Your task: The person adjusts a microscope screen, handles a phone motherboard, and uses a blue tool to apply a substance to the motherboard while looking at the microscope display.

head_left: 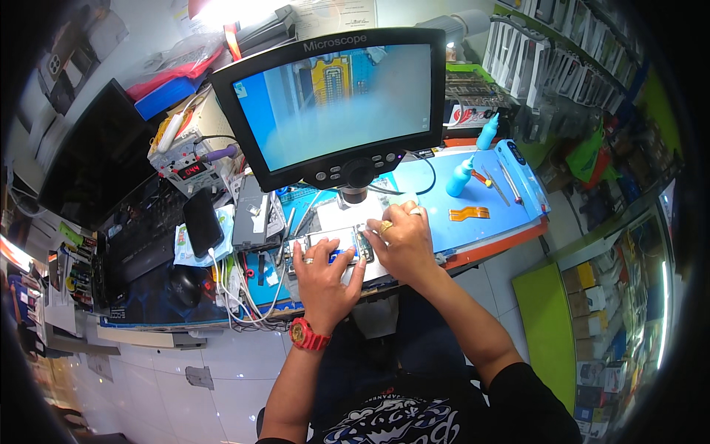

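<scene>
Black white-printed shirt (421, 422) hangs below splayed left fingers (321, 254), loose across a white-and-dark rectangular phone (349, 240), apparently uncovered but not reassembled; right fingers (400, 216) bunch alongside, grasp unclear.

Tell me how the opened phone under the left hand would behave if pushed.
The opened phone would probably slide rather than roll, since it appears to lie flat. Its exposed inner parts suggest it is fragile, so hard pressure could do damage. The left hand, spread across it, may check that sliding.
</scene>
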A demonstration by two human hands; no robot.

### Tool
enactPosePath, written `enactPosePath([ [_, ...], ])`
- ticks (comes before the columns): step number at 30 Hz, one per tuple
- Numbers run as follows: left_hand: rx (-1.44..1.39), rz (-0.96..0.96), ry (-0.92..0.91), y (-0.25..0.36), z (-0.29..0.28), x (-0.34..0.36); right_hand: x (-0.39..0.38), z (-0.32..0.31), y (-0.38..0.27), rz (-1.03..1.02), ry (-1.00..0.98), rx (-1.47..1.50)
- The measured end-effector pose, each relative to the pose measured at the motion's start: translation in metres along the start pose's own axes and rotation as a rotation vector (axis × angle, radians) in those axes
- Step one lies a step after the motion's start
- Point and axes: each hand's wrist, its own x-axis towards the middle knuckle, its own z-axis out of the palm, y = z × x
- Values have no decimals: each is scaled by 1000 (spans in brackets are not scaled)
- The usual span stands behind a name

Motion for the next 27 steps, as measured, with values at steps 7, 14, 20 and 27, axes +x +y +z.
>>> enactPosePath([
  [7,4,0,2,0,0,0,-2,-2,1,72,-39,65],
  [14,5,3,0,0,-1,0,-5,-5,0,107,10,82],
  [20,4,0,-2,0,-1,0,-3,-9,-4,78,-120,134],
  [27,1,2,-4,1,0,0,0,-4,0,31,-107,58],
])
